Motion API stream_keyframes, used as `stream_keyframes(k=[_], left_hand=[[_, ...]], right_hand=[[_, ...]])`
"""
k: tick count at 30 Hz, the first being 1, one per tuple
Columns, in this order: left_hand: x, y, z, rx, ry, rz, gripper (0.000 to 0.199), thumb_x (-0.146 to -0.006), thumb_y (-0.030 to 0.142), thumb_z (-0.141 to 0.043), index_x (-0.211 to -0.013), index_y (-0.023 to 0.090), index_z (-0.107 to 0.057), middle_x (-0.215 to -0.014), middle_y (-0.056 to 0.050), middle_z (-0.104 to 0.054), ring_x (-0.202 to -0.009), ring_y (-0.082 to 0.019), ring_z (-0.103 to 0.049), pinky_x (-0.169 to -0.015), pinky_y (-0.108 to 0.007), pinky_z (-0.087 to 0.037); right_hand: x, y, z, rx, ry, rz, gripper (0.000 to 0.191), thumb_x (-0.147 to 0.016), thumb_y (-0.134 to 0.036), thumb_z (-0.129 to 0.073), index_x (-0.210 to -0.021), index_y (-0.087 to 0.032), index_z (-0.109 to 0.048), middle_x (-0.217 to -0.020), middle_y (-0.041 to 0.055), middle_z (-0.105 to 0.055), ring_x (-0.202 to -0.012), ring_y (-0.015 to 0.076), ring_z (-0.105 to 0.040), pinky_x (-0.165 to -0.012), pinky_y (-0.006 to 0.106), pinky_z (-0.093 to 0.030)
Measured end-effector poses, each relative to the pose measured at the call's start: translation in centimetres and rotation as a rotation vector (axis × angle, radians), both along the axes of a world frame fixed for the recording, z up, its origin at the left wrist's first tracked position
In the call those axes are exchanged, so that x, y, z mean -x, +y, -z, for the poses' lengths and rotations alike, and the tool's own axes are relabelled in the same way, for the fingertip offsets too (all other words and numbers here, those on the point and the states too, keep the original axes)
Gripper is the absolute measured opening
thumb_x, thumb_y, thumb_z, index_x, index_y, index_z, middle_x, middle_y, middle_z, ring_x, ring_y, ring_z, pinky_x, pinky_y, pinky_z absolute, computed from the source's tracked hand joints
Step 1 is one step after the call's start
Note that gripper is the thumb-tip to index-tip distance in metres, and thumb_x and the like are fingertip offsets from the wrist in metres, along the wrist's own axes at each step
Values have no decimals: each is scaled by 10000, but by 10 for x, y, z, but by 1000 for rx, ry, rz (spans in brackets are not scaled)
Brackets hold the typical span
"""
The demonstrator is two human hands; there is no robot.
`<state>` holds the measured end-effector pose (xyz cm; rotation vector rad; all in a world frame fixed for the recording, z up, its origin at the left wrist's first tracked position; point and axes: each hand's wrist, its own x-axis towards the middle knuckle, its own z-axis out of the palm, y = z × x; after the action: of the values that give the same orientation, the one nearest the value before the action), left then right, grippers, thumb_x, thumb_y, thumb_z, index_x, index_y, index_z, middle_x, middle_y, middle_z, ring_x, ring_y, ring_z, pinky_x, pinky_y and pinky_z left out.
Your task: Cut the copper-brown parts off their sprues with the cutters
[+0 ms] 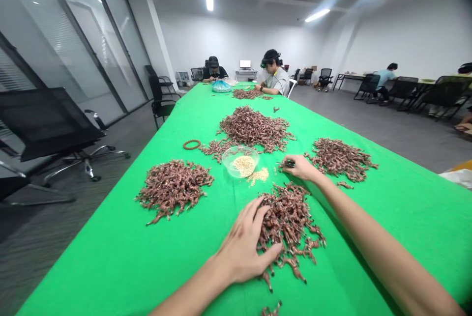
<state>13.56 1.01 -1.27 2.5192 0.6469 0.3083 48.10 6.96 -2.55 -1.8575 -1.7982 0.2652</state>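
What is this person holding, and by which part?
The right hand pinches a small brown piece between its fingertips; the part gripped is too small to tell. The left hand rests on a copper-brown heap, apparently holding nothing.

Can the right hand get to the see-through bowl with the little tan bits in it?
Probably yes. The right hand is close to the clear bowl, and only a small spill of beige grains lies on the green cloth between them, so nothing seems to block it.
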Motion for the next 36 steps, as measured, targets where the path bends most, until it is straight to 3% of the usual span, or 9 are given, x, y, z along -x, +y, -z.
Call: stream_keyframes(k=[5,10,16,18,21,26,32,36], left_hand=[[1,0,1,10,-20,-4,763,-903,545,-557,-1524,175,-311,-1662,-149,-184,-1522,-326,-208,-1222,-566,-256],[0,0,3,7,-49,-9,754,-894,503,-587,-1520,176,-324,-1658,-141,-202,-1522,-321,-212,-1225,-559,-262],[1,0,7,-8,-87,-27,755,-893,477,-594,-1526,176,-314,-1653,-144,-220,-1518,-338,-222,-1217,-571,-283],[1,1,8,-16,-87,-28,750,-903,484,-577,-1529,170,-310,-1651,-148,-224,-1518,-341,-220,-1216,-569,-286],[0,2,8,-25,-82,-34,729,-917,495,-555,-1527,170,-320,-1646,-145,-240,-1518,-340,-221,-1216,-561,-291],[-2,4,11,-44,-74,-70,685,-941,491,-517,-1522,188,-320,-1649,-128,-239,-1522,-331,-217,-1207,-562,-308],[-1,8,25,-121,-107,-87,658,-934,445,-535,-1514,233,-306,-1635,-115,-287,-1497,-332,-288,-1162,-565,-390],[-2,13,30,-194,-139,-63,679,-918,391,-558,-1512,245,-264,-1589,-152,-370,-1453,-354,-375,-1104,-577,-460]], right_hand=[[8,-17,-7,87,23,-74,223,-759,-403,-678,-802,-185,-667,-759,5,-683,-706,166,-590,-662,257,-432],[21,-53,-11,122,41,-27,246,-820,-430,-635,-812,-186,-671,-740,17,-681,-703,176,-592,-658,274,-430],[16,-93,-16,0,204,30,310,-870,-489,-622,-944,-200,-708,-968,54,-735,-921,228,-659,-871,342,-486],[0,-99,-17,-111,225,137,346,-873,-510,-614,-983,-197,-711,-978,65,-737,-900,230,-666,-851,344,-503],[-37,-101,-17,-268,180,389,418,-852,-572,-601,-958,-188,-727,-856,60,-733,-707,200,-640,-649,298,-496],[-115,-104,-14,-384,111,714,498,-821,-595,-568,-940,-144,-741,-762,79,-712,-648,201,-598,-592,298,-434],[-189,-109,-14,-318,51,949,588,-770,-650,-572,-879,-98,-742,-710,126,-697,-671,258,-621,-623,346,-453],[-218,-88,-27,-223,-14,939,476,-785,-556,-609,-891,-112,-744,-904,192,-732,-867,321,-665,-760,392,-488]])
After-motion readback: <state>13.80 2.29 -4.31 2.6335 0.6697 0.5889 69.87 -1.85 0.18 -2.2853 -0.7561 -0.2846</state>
